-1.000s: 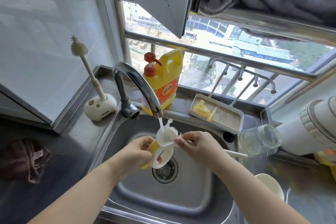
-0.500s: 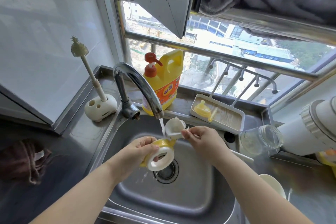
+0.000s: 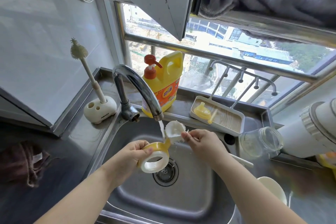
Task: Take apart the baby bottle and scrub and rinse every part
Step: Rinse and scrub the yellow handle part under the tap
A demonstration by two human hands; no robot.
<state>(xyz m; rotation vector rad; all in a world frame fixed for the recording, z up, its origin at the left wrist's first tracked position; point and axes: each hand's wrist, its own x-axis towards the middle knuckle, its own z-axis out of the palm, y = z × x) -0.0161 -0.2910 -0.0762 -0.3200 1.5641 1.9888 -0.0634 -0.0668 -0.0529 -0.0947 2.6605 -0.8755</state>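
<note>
The left hand [image 3: 132,152] curls its fingers and thumb round the bottle's screw collar [image 3: 154,158], a yellow-and-white plastic ring held over the middle of the sink [image 3: 196,196], above the drain [image 3: 165,171], with its open mouth turned toward the camera. The right hand [image 3: 201,142] pinches the small brush [image 3: 174,132] by its neck, thumb and fingers closed on it, the white brush head sitting just beside the collar's upper edge, where the thin stream from the tap [image 3: 143,89] comes down. The collar looks light and stiff, a hard plastic hoop that should not give under the fingers, but wet and likely soapy, so slippery; holding it across the outer wall, as the left hand does, seems the safest grip, leaving the inside free for the bristles. The brush head looks soft and springy, easy to press into the threads. The other parts wait apart: the yellow teat [image 3: 201,112] lies in the white tray [image 3: 234,129] on the ledge behind the sink, and the clear bottle body [image 3: 261,142] lies tipped on its side at the sink's right edge; whether it is glass I cannot tell, but it should be handled as fragile. A detergent jug [image 3: 163,85] stands behind the tap.
</note>
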